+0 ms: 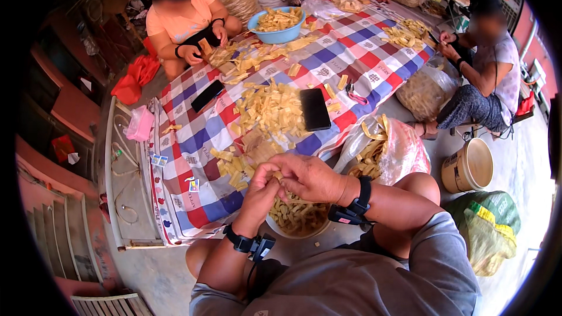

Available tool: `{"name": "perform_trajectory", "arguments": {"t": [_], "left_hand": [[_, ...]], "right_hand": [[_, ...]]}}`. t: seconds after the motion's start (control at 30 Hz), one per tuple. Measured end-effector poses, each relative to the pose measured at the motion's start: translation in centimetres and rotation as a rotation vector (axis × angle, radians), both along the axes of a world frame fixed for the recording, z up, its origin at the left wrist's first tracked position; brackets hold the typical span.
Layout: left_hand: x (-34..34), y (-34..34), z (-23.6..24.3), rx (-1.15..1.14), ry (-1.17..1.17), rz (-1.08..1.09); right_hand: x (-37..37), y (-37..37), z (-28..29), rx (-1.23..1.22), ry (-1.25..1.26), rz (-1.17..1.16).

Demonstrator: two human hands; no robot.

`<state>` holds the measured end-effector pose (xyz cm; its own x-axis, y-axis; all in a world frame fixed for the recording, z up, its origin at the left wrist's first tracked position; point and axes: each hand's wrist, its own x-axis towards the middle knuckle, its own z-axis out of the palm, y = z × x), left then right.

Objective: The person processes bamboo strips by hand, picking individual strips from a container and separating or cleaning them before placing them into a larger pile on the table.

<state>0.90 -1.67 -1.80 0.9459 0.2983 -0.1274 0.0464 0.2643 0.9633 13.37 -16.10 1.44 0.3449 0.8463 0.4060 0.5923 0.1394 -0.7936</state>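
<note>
My left hand [261, 194] and my right hand [319, 178] meet above the near edge of the table. Their fingertips pinch a small pale yellow strip [277, 175], mostly hidden by the fingers. Below them is a round basin [291, 235] full of curled yellowish strips [300, 217]. Just beyond my hands, on the checked tablecloth [196, 199], lies a heap of flat yellow pieces [272, 107], with a brown flat piece [262, 151] at its near side.
Two phones, one black [207, 95] and one dark [315, 109], lie on the cloth. A plastic bag of strips [404, 151] stands right of my hands, near a bucket [468, 165]. A blue basin [281, 35] is farther back. Co-workers sit at far left [187, 17] and right [492, 58].
</note>
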Motion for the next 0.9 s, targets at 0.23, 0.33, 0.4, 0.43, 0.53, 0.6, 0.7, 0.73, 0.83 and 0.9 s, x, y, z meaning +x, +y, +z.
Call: {"name": "perform_trajectory", "arguments": {"t": [0.23,0.33,0.4,0.43,0.53,0.6,0.7,0.73,0.83,0.9], "left_hand": [[-0.1,0.2,0.5,0.113,-0.051,0.001],[0.1,0.2,0.9,0.167,-0.058,-0.064],[0.2,0.3,1.1,0.178,-0.040,-0.091],[0.2,0.4,1.1,0.174,-0.027,-0.088],[0.2,0.1,1.2,0.149,-0.009,-0.090],[0.1,-0.1,1.4,0.143,0.000,-0.082],[0.1,-0.4,2.0,0.151,0.018,-0.052],[0.0,-0.5,2.2,0.179,0.003,-0.057],[-0.5,-0.9,2.8,0.213,-0.023,-0.072],[-0.8,-1.2,2.9,0.161,0.007,-0.083]], "right_hand": [[0.4,0.3,-1.1,-0.046,0.285,-0.026],[1.2,0.7,-2.7,-0.049,0.479,0.025],[1.4,0.7,-3.2,-0.116,0.610,0.050],[1.4,0.5,-2.8,-0.136,0.499,0.042],[1.5,-0.1,-1.0,-0.158,0.158,-0.005],[1.1,0.0,-1.4,-0.111,0.024,-0.109],[1.3,0.2,-0.9,-0.026,-0.021,-0.211],[2.3,0.2,-0.6,-0.021,0.026,-0.235],[3.3,-0.1,-0.3,-0.015,0.220,-0.208],[3.2,-0.4,-1.0,-0.054,0.318,-0.134]]}}
